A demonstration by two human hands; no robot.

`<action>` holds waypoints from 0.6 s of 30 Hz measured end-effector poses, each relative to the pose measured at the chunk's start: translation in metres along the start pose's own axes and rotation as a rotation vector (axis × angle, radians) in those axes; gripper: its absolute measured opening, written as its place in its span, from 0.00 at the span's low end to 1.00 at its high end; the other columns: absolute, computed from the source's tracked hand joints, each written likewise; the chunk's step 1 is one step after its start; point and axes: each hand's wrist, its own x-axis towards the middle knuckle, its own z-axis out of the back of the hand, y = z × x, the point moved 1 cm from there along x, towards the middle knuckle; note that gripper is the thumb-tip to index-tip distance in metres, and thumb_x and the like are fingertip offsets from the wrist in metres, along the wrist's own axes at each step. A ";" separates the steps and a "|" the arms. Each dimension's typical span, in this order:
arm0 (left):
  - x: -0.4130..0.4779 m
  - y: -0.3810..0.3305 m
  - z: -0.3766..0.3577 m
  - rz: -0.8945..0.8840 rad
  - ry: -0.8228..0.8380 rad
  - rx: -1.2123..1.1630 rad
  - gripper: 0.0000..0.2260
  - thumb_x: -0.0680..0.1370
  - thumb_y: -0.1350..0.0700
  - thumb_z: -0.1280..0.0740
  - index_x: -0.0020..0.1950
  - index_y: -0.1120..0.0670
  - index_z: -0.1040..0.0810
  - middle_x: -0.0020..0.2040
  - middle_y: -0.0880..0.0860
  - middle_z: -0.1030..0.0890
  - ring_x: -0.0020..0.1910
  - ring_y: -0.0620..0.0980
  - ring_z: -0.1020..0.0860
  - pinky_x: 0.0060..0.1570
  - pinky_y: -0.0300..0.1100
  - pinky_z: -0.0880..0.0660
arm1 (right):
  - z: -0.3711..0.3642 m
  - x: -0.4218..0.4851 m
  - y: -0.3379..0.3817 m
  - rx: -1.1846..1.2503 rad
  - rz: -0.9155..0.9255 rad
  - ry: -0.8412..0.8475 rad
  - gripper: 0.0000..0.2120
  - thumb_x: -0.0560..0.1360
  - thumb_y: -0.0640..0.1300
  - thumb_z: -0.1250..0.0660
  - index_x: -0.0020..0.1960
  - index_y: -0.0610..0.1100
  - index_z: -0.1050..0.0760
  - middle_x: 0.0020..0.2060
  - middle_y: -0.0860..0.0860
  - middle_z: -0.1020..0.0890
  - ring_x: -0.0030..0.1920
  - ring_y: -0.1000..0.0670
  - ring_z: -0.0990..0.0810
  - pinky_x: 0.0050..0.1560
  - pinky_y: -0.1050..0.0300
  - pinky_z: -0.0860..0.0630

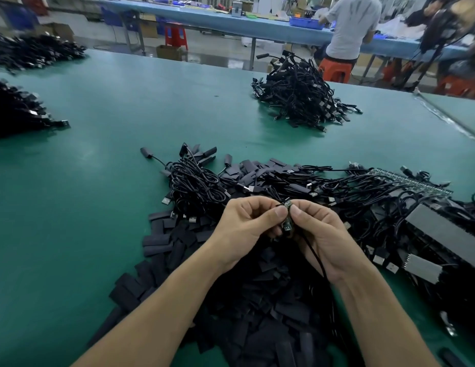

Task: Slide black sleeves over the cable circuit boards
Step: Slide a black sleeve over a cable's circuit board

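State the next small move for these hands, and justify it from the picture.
Probably take one of the black sleeves heaped beneath and start it over the circuit board: the left hand and right hand both pinch the board, whose green surface looks uncovered.

Brightness: bright and even, cool white, no dark corners.
Source: diffuse, from overhead; a pale sheen lies across the far half of the green surface (130,102).
Shadows: soft and short, pooled at the near foot of the cable heap (297,102) and beneath the forearms.
Glare: mild; the floor (204,55) beyond shines with reflections.
Sharpest: left hand (247,223), right hand (318,234) and the board (287,218) pinched between them.
Blur: far bench (231,19) soft; top right corner smeared.
Lost detail: sleeve pile (257,327) merges into flat black.
Distortion: wide-angle; surface edges bow, forearms stretch toward the bottom.
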 end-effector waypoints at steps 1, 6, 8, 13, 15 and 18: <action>0.000 0.000 0.000 -0.004 0.001 0.002 0.05 0.72 0.53 0.27 0.42 0.54 0.16 0.35 0.54 0.19 0.32 0.46 0.22 0.37 0.36 0.23 | 0.000 0.000 0.000 0.000 -0.009 -0.004 0.06 0.74 0.38 0.34 0.45 0.39 0.18 0.37 0.39 0.18 0.37 0.46 0.18 0.41 0.55 0.18; 0.001 -0.004 -0.001 -0.052 -0.112 -0.125 0.09 0.75 0.50 0.31 0.46 0.55 0.20 0.44 0.55 0.16 0.41 0.49 0.21 0.46 0.44 0.21 | 0.010 0.001 0.006 -0.102 0.132 -0.307 0.05 0.71 0.40 0.30 0.40 0.48 0.18 0.33 0.50 0.21 0.28 0.54 0.24 0.26 0.64 0.26; 0.003 -0.015 0.002 -0.130 -0.159 -0.178 0.09 0.78 0.50 0.36 0.49 0.56 0.25 0.46 0.55 0.15 0.44 0.52 0.18 0.47 0.46 0.19 | 0.024 -0.004 0.014 -0.343 0.268 -0.553 0.07 0.75 0.38 0.30 0.42 0.49 0.19 0.33 0.52 0.21 0.28 0.55 0.25 0.25 0.64 0.30; 0.002 -0.056 0.012 -0.593 -0.456 0.049 0.05 0.85 0.55 0.44 0.51 0.50 0.30 0.31 0.48 0.23 0.27 0.46 0.26 0.35 0.43 0.21 | 0.030 -0.017 0.022 -1.310 0.425 -0.873 0.11 0.78 0.38 0.32 0.58 0.47 0.19 0.50 0.48 0.18 0.49 0.45 0.20 0.51 0.58 0.27; 0.000 -0.067 0.017 -0.735 -0.579 0.178 0.06 0.85 0.54 0.44 0.53 0.47 0.29 0.29 0.47 0.31 0.24 0.46 0.34 0.25 0.39 0.30 | 0.024 -0.018 0.019 -1.535 0.322 -0.861 0.18 0.77 0.37 0.31 0.65 0.47 0.22 0.63 0.45 0.23 0.62 0.40 0.26 0.64 0.48 0.31; -0.004 -0.070 0.025 -0.857 -0.685 0.525 0.09 0.84 0.55 0.43 0.61 0.49 0.25 0.32 0.43 0.32 0.27 0.43 0.36 0.28 0.34 0.36 | 0.013 -0.020 0.017 -1.726 0.187 -0.886 0.23 0.76 0.41 0.30 0.69 0.53 0.26 0.77 0.48 0.37 0.75 0.37 0.43 0.71 0.38 0.43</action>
